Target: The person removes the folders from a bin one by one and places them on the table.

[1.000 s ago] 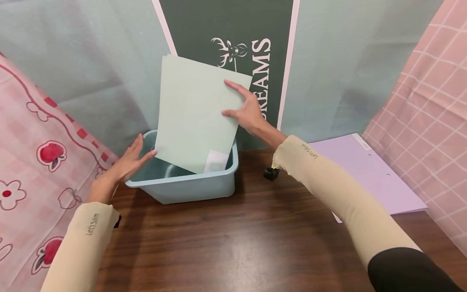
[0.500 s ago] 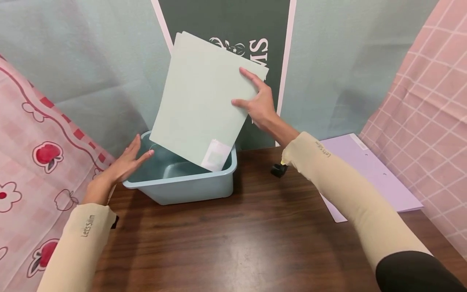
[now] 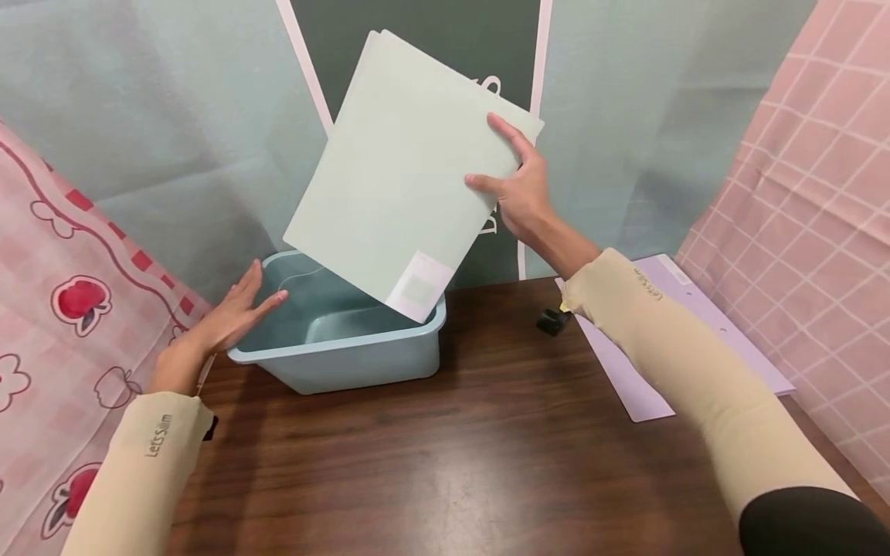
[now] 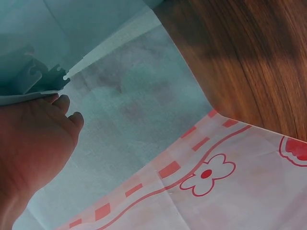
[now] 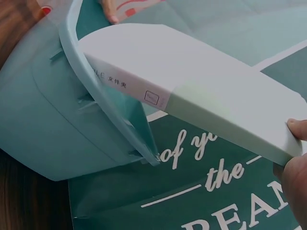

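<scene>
A pale green file folder [image 3: 410, 170], with a white label at its lower corner, hangs tilted over the blue plastic bin [image 3: 348, 371]. My right hand [image 3: 524, 185] grips the folder by its right edge, the thumb and a finger lying on the near face. In the right wrist view the folder's spine [image 5: 129, 88] carries printed text, and its lower end lies over the bin's rim. At the bin's left side my left hand [image 3: 225, 320] rests against the rim, fingers and thumb extended. The left wrist view shows that hand [image 4: 38, 139] just below the rim.
A light purple file folder [image 3: 622, 363] lies on the brown wooden table [image 3: 445, 479] at the right, partly behind my right forearm. A grey-green cloth [image 3: 626, 116] hangs at the back; patterned pink cloths [image 3: 806, 208] border the sides.
My right hand has lifted the pale green folder up and to the right, tilting it further clockwise; more of the bin's inside shows. My left hand keeps its place at the rim.
</scene>
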The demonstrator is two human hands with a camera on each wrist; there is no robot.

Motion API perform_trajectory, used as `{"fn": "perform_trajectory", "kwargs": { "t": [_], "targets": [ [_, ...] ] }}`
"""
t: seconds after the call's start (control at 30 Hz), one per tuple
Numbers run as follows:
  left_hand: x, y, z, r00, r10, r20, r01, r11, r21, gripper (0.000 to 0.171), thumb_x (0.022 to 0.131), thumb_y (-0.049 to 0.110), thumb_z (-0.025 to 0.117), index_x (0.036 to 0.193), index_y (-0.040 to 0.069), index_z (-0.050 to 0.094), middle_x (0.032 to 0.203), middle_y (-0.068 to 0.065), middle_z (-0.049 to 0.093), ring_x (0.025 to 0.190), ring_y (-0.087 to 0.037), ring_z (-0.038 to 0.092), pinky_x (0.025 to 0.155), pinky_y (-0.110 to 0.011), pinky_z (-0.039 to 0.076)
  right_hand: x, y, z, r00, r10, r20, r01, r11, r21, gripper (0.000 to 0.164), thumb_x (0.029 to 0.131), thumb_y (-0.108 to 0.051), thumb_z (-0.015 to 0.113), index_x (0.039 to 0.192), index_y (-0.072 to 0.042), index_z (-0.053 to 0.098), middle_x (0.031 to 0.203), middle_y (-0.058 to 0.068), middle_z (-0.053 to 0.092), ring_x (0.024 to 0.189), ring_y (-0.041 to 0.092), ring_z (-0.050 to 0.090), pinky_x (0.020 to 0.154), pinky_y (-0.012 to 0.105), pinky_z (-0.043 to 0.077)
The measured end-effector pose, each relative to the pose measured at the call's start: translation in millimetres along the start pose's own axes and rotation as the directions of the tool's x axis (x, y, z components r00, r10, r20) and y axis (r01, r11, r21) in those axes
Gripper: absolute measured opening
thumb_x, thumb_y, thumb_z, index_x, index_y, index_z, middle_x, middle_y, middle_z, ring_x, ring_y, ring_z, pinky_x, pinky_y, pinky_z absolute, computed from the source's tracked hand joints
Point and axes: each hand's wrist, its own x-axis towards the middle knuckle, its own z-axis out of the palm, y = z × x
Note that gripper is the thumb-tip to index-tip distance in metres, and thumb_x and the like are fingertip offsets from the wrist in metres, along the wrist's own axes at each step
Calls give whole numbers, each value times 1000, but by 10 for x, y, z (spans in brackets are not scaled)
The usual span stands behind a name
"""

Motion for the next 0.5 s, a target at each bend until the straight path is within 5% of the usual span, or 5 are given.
{"fn": "perform_trajectory", "kwargs": {
  "t": [0.5],
  "targets": [
    [-36,7,-20,1000,1,1,-1,1000,7,95,112,54,38,163,5,-25,172,-16,-28,160,-46,-17,127,-65,-10,-33,-289,-402,999,42,8,-43,981,190,95,74,30,78,154,-18,57,155,0,45,138,23,46,101,35,54]
  ]
}}
